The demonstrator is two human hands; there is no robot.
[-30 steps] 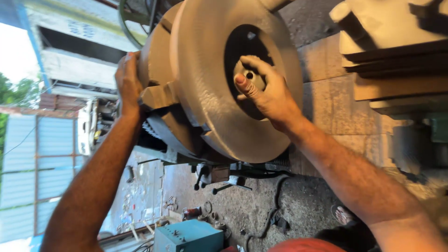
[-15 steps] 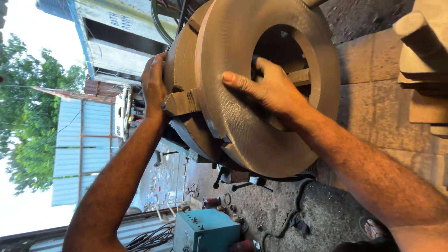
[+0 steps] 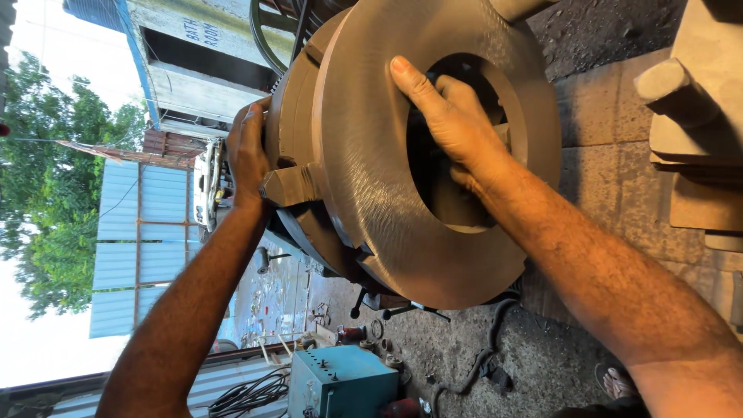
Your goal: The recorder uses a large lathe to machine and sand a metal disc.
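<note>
Two bare hands at a big steel ring (image 3: 387, 201), a thick machined disc with a wide round bore, mounted face-out on a lathe chuck (image 3: 298, 131) and filling the middle of the view. Behind the ring, the darker chuck body, with one stepped jaw block (image 3: 290, 186) jutting out at its rim just beside the ring's back edge. Upper left, a grey concrete building (image 3: 201, 46) with a blue edge; below it, blue corrugated sheeting (image 3: 131, 255) and green trees (image 3: 54, 178) against a bright sky. Right side, pale stacked blocks (image 3: 696, 131) on a paved stone floor (image 3: 604, 155). Lower centre, a teal metal box (image 3: 340, 383) on the dirty ground, with black cables (image 3: 248, 395) coiled just beside it and a dark hose (image 3: 480, 364) lying nearby. Right hand (image 3: 457, 124) reaching into the bore, thumb stretched flat across the ring's face, fingers curled over the inner edge and gripping it; fingertips hidden inside the hole. Left hand (image 3: 248, 151) wrapped around the back rim of the chuck, fingers bent over the edge, palm pressed against the metal just above the jaw block. Both forearms stretched up from the bottom of the view, well apart.
</note>
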